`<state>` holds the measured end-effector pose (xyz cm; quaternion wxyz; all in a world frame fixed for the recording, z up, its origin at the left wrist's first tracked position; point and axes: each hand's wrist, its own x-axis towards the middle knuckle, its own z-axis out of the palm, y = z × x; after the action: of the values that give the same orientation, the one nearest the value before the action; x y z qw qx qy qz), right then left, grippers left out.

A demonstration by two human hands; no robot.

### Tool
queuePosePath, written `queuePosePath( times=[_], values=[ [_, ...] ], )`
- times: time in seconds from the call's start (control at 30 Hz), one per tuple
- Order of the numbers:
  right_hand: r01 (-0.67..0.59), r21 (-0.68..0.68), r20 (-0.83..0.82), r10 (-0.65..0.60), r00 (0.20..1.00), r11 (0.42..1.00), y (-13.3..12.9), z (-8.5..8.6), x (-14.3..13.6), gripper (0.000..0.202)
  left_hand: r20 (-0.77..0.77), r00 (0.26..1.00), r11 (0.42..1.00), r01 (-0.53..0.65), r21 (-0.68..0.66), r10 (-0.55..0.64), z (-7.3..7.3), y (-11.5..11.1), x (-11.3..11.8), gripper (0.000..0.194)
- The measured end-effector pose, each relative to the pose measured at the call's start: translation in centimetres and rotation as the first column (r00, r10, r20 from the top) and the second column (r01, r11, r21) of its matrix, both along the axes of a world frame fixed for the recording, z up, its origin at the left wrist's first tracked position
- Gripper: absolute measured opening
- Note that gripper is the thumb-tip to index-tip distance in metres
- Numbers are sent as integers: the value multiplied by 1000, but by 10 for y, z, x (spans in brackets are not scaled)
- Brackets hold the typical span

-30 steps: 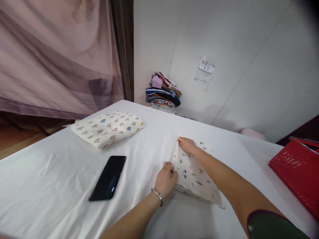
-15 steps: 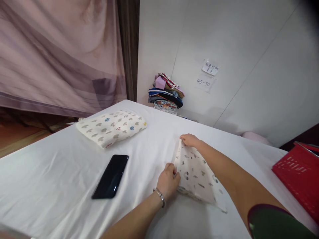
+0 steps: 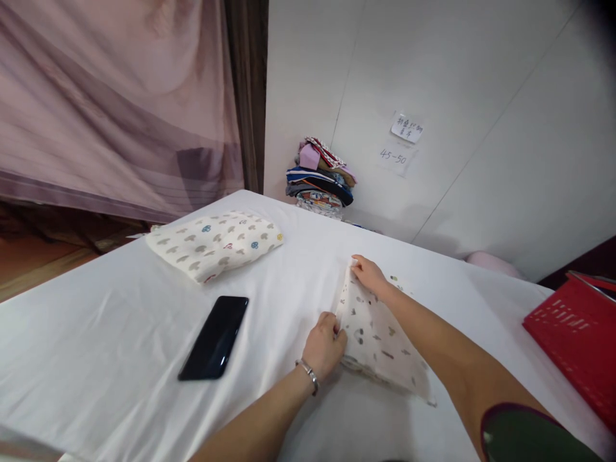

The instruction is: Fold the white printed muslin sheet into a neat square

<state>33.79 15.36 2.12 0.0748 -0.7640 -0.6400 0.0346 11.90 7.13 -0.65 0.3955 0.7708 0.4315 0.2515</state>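
A white cloth (image 3: 373,333) with small grey and dark printed figures lies folded on the white-covered table, in front of me and a little to the right. My left hand (image 3: 323,346), with a silver bracelet at the wrist, is closed on the cloth's near left edge. Farther back, my right hand (image 3: 369,273) pinches the cloth's far corner, lifting it slightly. The right forearm crosses over and hides part of the cloth. What garment or piece it is, I cannot tell.
A black phone (image 3: 214,337) lies left of my hands. Behind it rests a folded mushroom-print cloth (image 3: 216,247). At right stands a red bag (image 3: 572,340). Stacked clothes (image 3: 320,179) sit beyond the table (image 3: 110,333), by a wall with paper notes (image 3: 407,127).
My right hand has shifted slightly up and right with the cloth's corner, and some print now shows beyond its wrist. The left hand stays nearly in place.
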Motion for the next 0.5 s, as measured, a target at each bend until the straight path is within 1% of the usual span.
queuePosePath(
  times=[0.1, 0.13, 0.17, 0.23, 0.33, 0.4, 0.5],
  values=[
    [-14, 179, -98, 32, 995, 984, -23, -9, -13, 40, 19, 1000, 1000, 0, -8, 1, -1, 0, 0, 10],
    [-35, 219, -102, 58, 993, 975, -31, -13, -19, 40, 18, 1000, 1000, 0, -14, 0, -2, 0, 0, 9],
    [-55, 225, -89, 77, 993, 973, -37, -17, -26, 41, 12, 1000, 1000, 2, -21, -1, -2, 1, 1, 9],
    [-47, 163, -63, 58, 996, 985, -45, -24, -39, 45, -3, 1000, 1000, -3, -31, 3, -2, 2, 1, 9],
    [34, 27, -58, -33, 998, 999, -45, -30, -50, 49, -28, 999, 999, -26, -38, 25, -1, 3, 2, 9],
    [54, -21, -84, -56, 995, 998, -42, -28, -51, 51, -29, 999, 999, -33, -37, 32, -1, 4, 1, 10],
    [67, -38, -143, -72, 987, 997, -47, -21, -48, 50, -15, 1000, 999, -27, -24, 27, -3, 5, 1, 10]
  ],
)
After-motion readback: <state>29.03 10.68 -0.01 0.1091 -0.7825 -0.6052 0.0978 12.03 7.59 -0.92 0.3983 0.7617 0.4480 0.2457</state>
